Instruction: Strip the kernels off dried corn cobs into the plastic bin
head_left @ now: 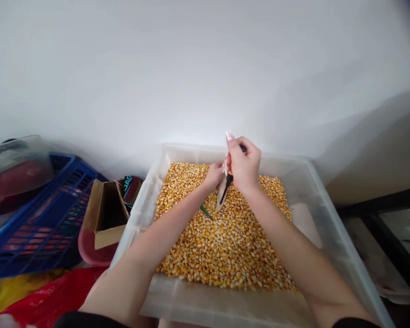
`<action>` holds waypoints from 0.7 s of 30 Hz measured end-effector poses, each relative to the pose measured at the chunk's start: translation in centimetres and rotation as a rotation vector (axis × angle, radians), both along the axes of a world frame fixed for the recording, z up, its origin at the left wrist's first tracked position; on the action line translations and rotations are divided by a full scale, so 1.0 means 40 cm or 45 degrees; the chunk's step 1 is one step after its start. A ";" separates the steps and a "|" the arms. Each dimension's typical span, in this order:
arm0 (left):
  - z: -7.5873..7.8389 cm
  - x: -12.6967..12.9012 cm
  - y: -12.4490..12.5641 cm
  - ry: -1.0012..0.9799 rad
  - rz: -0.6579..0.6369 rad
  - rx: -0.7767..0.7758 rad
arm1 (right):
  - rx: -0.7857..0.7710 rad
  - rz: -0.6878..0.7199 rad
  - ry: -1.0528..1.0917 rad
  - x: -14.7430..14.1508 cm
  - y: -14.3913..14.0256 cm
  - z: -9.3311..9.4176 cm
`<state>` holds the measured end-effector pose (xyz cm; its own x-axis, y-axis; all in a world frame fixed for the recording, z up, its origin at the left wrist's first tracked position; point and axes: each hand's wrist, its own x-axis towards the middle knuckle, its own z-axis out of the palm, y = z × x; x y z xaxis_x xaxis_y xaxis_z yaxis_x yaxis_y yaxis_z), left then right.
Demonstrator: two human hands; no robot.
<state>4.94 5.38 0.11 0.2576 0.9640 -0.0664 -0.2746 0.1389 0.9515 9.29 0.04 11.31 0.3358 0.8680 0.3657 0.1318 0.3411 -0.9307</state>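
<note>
step: your right hand [243,167] grips a black-handled tool [225,189] tip-down over the corn [225,237], your left hand [214,175] pinches closed on something pale beside it, what I cannot tell | next: likely calls for a steady tip, kernels shift easily | containers: clear bin [314,191] holds the corn and a green stick [205,212]; open cardboard box [104,214] at left, contents hidden
</note>
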 end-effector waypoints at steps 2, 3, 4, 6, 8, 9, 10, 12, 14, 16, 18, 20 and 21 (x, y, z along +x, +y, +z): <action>-0.009 0.005 0.005 0.002 -0.075 -0.028 | 0.017 0.001 -0.002 0.009 0.005 0.001; -0.012 0.008 0.005 -0.020 -0.096 -0.049 | 0.023 0.003 0.004 0.012 0.008 -0.001; -0.014 0.011 0.004 -0.051 -0.104 -0.054 | 0.027 0.006 0.015 0.015 0.010 -0.003; -0.013 0.017 -0.001 -0.106 -0.079 -0.033 | 0.028 0.011 0.042 0.021 0.015 -0.004; -0.012 0.019 -0.006 -0.115 -0.028 -0.041 | 0.039 0.003 0.063 0.029 0.018 0.000; -0.012 0.019 -0.007 -0.107 -0.013 -0.067 | 0.048 -0.005 0.068 0.033 0.019 0.003; -0.011 0.018 -0.007 -0.097 -0.006 -0.099 | 0.055 -0.012 0.069 0.035 0.019 0.005; -0.012 0.016 -0.005 -0.092 0.018 -0.136 | 0.050 -0.021 0.057 0.034 0.018 0.005; -0.012 0.014 -0.004 -0.102 0.077 -0.110 | 0.015 -0.010 0.028 0.025 0.019 0.000; -0.012 0.015 -0.005 -0.106 0.143 -0.057 | -0.020 0.013 0.008 0.016 0.020 -0.007; -0.010 0.016 -0.008 -0.097 0.150 -0.026 | -0.030 0.022 0.020 0.011 0.023 -0.016; -0.009 0.016 -0.010 -0.078 0.117 -0.071 | -0.036 0.021 0.049 0.009 0.025 -0.031; -0.009 0.016 -0.009 -0.074 0.112 -0.127 | -0.044 0.023 0.060 0.007 0.026 -0.042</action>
